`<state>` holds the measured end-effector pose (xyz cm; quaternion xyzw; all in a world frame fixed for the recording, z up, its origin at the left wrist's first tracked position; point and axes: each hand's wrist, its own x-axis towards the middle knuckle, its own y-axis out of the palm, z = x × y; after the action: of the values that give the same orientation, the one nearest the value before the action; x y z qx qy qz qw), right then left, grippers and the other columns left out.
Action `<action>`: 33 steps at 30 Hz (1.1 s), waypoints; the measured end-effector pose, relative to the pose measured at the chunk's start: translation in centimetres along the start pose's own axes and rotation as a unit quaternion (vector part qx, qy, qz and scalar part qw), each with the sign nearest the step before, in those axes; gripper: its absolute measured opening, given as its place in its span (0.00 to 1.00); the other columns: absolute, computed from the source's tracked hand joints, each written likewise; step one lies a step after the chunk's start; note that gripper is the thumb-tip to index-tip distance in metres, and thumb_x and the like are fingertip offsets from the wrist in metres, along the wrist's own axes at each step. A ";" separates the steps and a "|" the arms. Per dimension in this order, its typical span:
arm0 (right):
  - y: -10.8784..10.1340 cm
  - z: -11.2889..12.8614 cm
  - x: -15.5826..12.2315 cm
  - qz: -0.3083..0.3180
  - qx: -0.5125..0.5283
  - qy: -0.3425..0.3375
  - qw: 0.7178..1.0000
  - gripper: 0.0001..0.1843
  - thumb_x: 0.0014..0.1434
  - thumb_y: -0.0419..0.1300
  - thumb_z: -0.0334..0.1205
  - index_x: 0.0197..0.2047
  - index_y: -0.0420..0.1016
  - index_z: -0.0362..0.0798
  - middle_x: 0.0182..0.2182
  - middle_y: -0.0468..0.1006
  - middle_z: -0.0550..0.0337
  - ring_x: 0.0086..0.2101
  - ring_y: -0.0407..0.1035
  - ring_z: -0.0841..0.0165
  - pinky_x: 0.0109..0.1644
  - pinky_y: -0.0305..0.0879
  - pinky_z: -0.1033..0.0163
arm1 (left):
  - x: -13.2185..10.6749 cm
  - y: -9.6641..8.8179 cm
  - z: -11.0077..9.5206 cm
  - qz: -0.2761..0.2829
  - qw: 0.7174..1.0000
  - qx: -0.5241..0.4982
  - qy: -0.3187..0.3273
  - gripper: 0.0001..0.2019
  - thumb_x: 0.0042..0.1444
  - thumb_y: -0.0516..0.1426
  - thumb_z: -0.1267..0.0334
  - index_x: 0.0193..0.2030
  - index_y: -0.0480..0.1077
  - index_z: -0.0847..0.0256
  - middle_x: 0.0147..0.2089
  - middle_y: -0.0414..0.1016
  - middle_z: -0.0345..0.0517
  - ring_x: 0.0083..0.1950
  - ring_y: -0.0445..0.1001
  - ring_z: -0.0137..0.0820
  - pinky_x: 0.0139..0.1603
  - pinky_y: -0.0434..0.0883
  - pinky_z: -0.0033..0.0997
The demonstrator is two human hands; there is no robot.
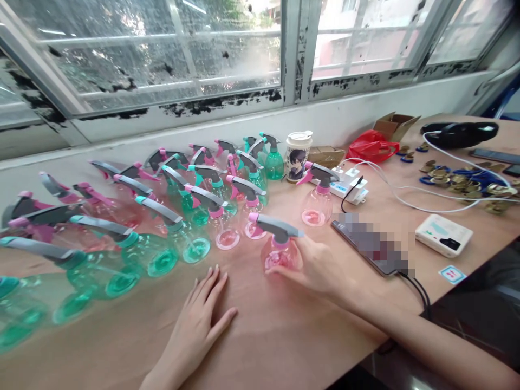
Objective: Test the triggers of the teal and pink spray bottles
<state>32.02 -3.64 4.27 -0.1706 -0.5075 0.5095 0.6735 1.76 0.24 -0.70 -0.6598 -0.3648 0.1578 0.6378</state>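
In the head view, the person's right hand (pixel 314 265) has hold of a pink spray bottle (pixel 279 251) at the front of the table (pixel 260 346), to the right of the crowded rows of bottles. The bottle looks roughly upright; whether its base touches the table cannot be told, since the thumb crosses in front of it. To handle it well, I judge that the clear body is the right place to grip, low and with light pressure, as thin plastic could flex if squeezed hard; the grey spray handle is best left free of the fingers. Care is due with the nearby pink bottle (pixel 252 206) just behind it and the rear pink bottle (pixel 316 202) near the power strip (pixel 352 188), as a knock could tip either. The right forearm reaches in from the lower right, past the phone (pixel 344 233), with the hand closed around the bottle's side, thumb low across the near face and the other fingers mostly hidden. The left hand (pixel 197 314) lies palm down on the table, fingers slightly spread and thumb apart, holding nothing, its fingertips near the green bottle (pixel 190 246) in the front row.
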 end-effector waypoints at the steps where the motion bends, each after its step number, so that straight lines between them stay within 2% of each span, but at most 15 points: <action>1: 0.3 0.7 -0.4 -0.012 0.017 -0.032 0.999 0.31 0.58 0.59 0.63 0.50 0.68 0.43 0.39 0.80 0.46 0.34 0.79 0.54 0.31 0.73 0.55 | -0.1 0.0 -0.2 0.001 1.000 -0.011 -0.003 0.33 0.66 0.54 0.50 0.74 0.47 0.53 0.73 0.55 0.52 0.71 0.56 0.50 0.68 0.56 0.58; 5: 1.7 3.4 -1.3 -0.034 0.079 -0.120 0.989 0.34 0.58 0.58 0.65 0.53 0.66 0.43 0.40 0.82 0.47 0.38 0.80 0.57 0.34 0.74 0.58 | -0.5 -0.2 -1.8 -0.004 0.995 -0.096 -0.013 0.42 0.62 0.58 0.47 0.74 0.39 0.52 0.72 0.54 0.57 0.70 0.57 0.54 0.67 0.54 0.63; 8: 2.5 5.1 -1.2 -0.036 0.096 -0.152 0.983 0.36 0.56 0.58 0.67 0.52 0.67 0.43 0.41 0.83 0.48 0.35 0.80 0.59 0.33 0.73 0.61 | -0.7 -0.5 -2.8 -0.027 0.984 -0.174 -0.022 0.45 0.60 0.59 0.44 0.74 0.37 0.52 0.71 0.55 0.60 0.69 0.57 0.56 0.65 0.58 0.64; 12: 2.9 6.6 -0.4 -0.026 0.094 -0.173 0.980 0.34 0.56 0.57 0.68 0.47 0.72 0.43 0.35 0.83 0.52 0.29 0.79 0.62 0.28 0.68 0.62 | -0.8 -0.7 -2.9 -0.060 0.969 -0.236 -0.041 0.43 0.57 0.62 0.46 0.72 0.43 0.52 0.68 0.59 0.59 0.67 0.61 0.56 0.62 0.63 0.60; 16: 2.6 7.2 1.4 0.026 0.098 -0.181 0.978 0.31 0.53 0.58 0.70 0.33 0.74 0.46 0.25 0.78 0.57 0.25 0.74 0.63 0.28 0.65 0.60 | -1.0 -0.9 -2.6 -0.054 0.956 -0.283 -0.051 0.40 0.54 0.65 0.51 0.68 0.51 0.54 0.64 0.64 0.57 0.63 0.66 0.52 0.60 0.66 0.55; 17: 2.6 7.3 2.0 0.033 0.102 -0.190 0.976 0.32 0.52 0.59 0.70 0.33 0.74 0.46 0.25 0.78 0.56 0.26 0.73 0.62 0.30 0.66 0.59 | -1.0 -0.9 -2.6 -0.051 0.954 -0.290 -0.055 0.39 0.53 0.66 0.52 0.68 0.52 0.54 0.63 0.65 0.57 0.63 0.66 0.52 0.60 0.66 0.54; 20: 2.9 7.7 3.3 0.042 0.169 -0.201 0.964 0.37 0.48 0.62 0.71 0.45 0.74 0.45 0.37 0.80 0.49 0.37 0.74 0.56 0.42 0.70 0.52 | -1.0 -1.0 -2.7 -0.046 0.949 -0.307 -0.055 0.40 0.52 0.66 0.52 0.68 0.53 0.54 0.63 0.65 0.56 0.63 0.65 0.51 0.61 0.65 0.54; 23: 3.6 8.1 4.1 0.103 0.328 -0.193 0.919 0.37 0.53 0.63 0.64 0.57 0.67 0.47 0.47 0.77 0.48 0.43 0.74 0.58 0.46 0.71 0.53 | -0.9 -1.3 -2.8 -0.039 0.947 -0.316 -0.044 0.41 0.52 0.67 0.52 0.68 0.54 0.53 0.65 0.64 0.55 0.64 0.64 0.52 0.62 0.64 0.55; 26: 4.4 8.4 4.4 0.170 0.435 -0.160 0.870 0.26 0.59 0.62 0.52 0.57 0.68 0.49 0.45 0.78 0.52 0.40 0.74 0.63 0.45 0.73 0.56 | -0.6 -1.7 -2.6 -0.027 0.950 -0.310 -0.031 0.41 0.51 0.68 0.50 0.68 0.55 0.53 0.66 0.64 0.55 0.65 0.64 0.52 0.63 0.63 0.54; 28: 4.9 8.4 4.6 0.168 0.457 -0.143 0.862 0.16 0.60 0.61 0.44 0.51 0.73 0.49 0.42 0.78 0.54 0.38 0.74 0.64 0.45 0.73 0.56 | -0.3 -1.7 -2.2 -0.007 0.960 -0.280 -0.022 0.43 0.50 0.68 0.48 0.68 0.55 0.55 0.66 0.64 0.56 0.66 0.63 0.52 0.64 0.61 0.55; 30: 5.2 8.4 4.7 0.161 0.462 -0.131 0.863 0.10 0.60 0.60 0.38 0.46 0.76 0.48 0.40 0.79 0.55 0.37 0.74 0.64 0.47 0.72 0.55 | -0.2 -1.7 -1.7 0.023 0.974 -0.225 -0.020 0.45 0.48 0.68 0.45 0.68 0.55 0.57 0.68 0.62 0.58 0.68 0.60 0.53 0.67 0.56 0.57; 33: 5.2 8.2 4.9 0.160 0.463 -0.112 0.865 0.14 0.59 0.58 0.33 0.48 0.76 0.49 0.38 0.79 0.56 0.38 0.75 0.63 0.50 0.72 0.53 | -0.1 -1.6 -0.5 0.051 0.986 -0.159 -0.029 0.48 0.47 0.67 0.41 0.70 0.55 0.58 0.71 0.57 0.60 0.71 0.54 0.53 0.70 0.50 0.57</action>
<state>22.13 0.41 6.35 0.1399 -0.2515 0.8023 0.5230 1.58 -0.29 0.89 -0.7657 -0.3693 0.1497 0.5048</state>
